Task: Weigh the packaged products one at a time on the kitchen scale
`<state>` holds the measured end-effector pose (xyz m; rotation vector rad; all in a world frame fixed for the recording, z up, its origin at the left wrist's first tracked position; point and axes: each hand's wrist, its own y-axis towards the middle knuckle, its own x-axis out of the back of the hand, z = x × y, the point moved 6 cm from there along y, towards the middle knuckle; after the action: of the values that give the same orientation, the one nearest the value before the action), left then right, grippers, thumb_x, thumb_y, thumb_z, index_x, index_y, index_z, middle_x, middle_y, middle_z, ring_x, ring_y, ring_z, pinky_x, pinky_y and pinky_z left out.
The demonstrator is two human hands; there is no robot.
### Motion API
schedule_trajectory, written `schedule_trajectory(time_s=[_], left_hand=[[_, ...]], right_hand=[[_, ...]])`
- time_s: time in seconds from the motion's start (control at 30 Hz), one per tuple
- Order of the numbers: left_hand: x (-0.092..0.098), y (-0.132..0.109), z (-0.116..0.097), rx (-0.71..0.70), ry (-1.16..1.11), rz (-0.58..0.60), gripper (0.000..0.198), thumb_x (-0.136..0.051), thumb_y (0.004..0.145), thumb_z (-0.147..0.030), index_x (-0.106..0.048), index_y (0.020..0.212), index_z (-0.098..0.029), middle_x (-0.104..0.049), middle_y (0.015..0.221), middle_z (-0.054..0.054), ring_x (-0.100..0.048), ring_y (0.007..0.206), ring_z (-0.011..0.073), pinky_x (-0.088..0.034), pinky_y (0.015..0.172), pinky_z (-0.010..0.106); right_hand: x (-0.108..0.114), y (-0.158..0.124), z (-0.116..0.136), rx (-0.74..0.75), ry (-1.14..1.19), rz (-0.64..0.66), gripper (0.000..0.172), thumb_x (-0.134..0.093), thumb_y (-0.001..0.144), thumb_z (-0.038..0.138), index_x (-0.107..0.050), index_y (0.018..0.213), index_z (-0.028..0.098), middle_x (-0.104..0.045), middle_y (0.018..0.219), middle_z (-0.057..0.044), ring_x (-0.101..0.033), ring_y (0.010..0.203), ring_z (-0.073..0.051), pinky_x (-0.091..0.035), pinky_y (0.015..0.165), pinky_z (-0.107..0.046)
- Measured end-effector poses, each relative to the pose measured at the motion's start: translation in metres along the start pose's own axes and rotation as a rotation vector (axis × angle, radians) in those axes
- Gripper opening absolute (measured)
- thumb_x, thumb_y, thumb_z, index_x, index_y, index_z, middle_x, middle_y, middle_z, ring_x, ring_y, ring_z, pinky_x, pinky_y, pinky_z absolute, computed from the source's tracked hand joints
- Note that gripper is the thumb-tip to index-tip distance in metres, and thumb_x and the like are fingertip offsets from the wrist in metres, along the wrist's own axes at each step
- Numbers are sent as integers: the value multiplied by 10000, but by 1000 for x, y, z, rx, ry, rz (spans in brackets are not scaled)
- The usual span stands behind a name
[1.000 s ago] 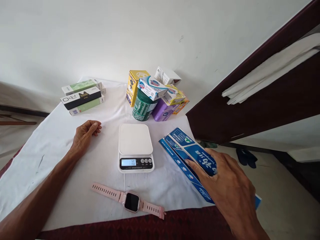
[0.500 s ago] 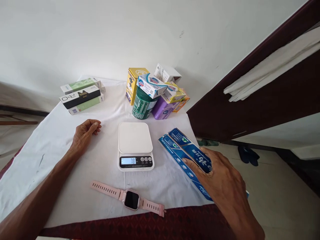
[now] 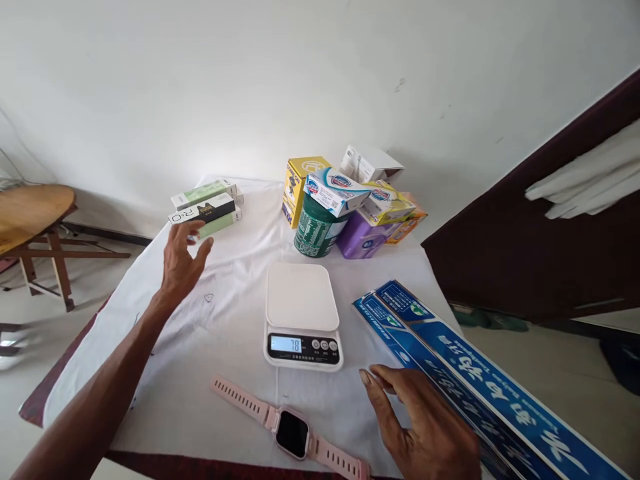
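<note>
My left hand (image 3: 183, 263) reaches to the back left, thumb and fingers apart, in front of a small stack of slim boxes. On top lies a white-and-black box (image 3: 213, 209), with green-and-white boxes (image 3: 205, 192) behind and under it. Whether the fingertips touch them I cannot tell. My right hand (image 3: 425, 420) holds nothing; its fingers are curled with a gap to the thumb, beside two long blue toothpaste boxes (image 3: 480, 363). Between the hands stands a white kitchen scale (image 3: 303, 300) with a bare plate, its display reading 78.
Behind the scale, a green tub (image 3: 316, 230), a yellow box (image 3: 295, 190), soap boxes (image 3: 337, 190) and a purple pack (image 3: 363, 237) cluster by the wall. A pink smartwatch (image 3: 293, 433) lies at the front. A wooden stool (image 3: 37, 210) stands left of the cloth-covered table.
My right hand has let go of the toothpaste boxes and moved off them. My left hand has opened and moved toward the slim boxes. The view has shifted left.
</note>
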<state>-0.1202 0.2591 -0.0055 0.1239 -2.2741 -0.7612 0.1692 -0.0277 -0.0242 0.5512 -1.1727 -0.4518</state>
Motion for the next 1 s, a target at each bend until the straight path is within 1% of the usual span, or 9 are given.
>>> schedule_trajectory(time_s=[0.1,0.17,0.23,0.33,0.4,0.57,0.73,0.87,1.0], left_hand=[[9,39,11,-64,227,1,567,-678,860,-362,-531,1380,-188,-524,1387,170,-501,1294,337,-435,1080,481],[6,62,27,-51,360,67,718,-706,839,-417,-450,1464,-176,-448,1487,209,-415,1374,404,-361,1126,556],[-3,78,46,3,461,173,815,-704,835,-508,-404,1501,-148,-426,1506,247,-393,1384,447,-319,1133,601],[-15,89,70,76,558,337,796,-651,852,-588,-444,1463,-121,-453,1468,267,-423,1352,460,-299,1131,614],[-18,94,78,85,588,387,763,-622,863,-600,-462,1441,-130,-445,1468,265,-436,1331,455,-306,1116,613],[-23,105,73,-27,591,403,777,-671,824,-559,-454,1451,-155,-469,1441,244,-418,1318,437,-329,1084,578],[-36,92,54,-142,568,396,552,-639,883,-431,-528,1383,-226,-537,1375,161,-445,1282,368,-342,1081,487],[-36,83,50,-112,576,363,497,-559,935,-421,-521,1363,-173,-549,1306,193,-473,1227,382,-382,1022,502],[-26,88,57,-53,579,399,418,-606,894,-404,-593,1233,-160,-596,1172,187,-537,1140,389,-431,956,501]], right_hand=[[-27,-15,-17,-157,39,74,262,-565,1027,365,-611,1237,215,-739,1039,-104,-736,926,-257,-601,812,-392],[-39,-17,-24,-265,104,121,409,-527,1035,434,-546,1378,212,-707,1235,-141,-715,1083,-291,-608,900,-445],[-49,-12,-29,-387,210,173,506,-501,1034,484,-487,1461,213,-656,1368,-149,-688,1178,-297,-600,967,-467],[-64,2,-36,-571,387,245,604,-485,1017,561,-446,1513,219,-592,1471,-151,-677,1217,-294,-598,992,-472],[-74,13,-39,-644,480,289,655,-476,1002,606,-427,1538,232,-550,1520,-145,-645,1270,-302,-577,1027,-493],[-89,35,-37,-599,565,332,630,-452,1012,601,-421,1551,277,-522,1555,-86,-478,1449,-288,-408,1196,-542],[-95,35,-35,-580,526,305,615,-464,1013,578,-416,1553,287,-495,1575,-84,-451,1468,-280,-408,1199,-527],[-99,32,-30,-553,530,327,626,-480,1006,575,-414,1555,282,-511,1556,-93,-473,1446,-295,-424,1181,-553],[-99,30,-25,-523,575,358,634,-489,1011,560,-376,1578,299,-486,1572,-93,-453,1456,-296,-425,1179,-551]])
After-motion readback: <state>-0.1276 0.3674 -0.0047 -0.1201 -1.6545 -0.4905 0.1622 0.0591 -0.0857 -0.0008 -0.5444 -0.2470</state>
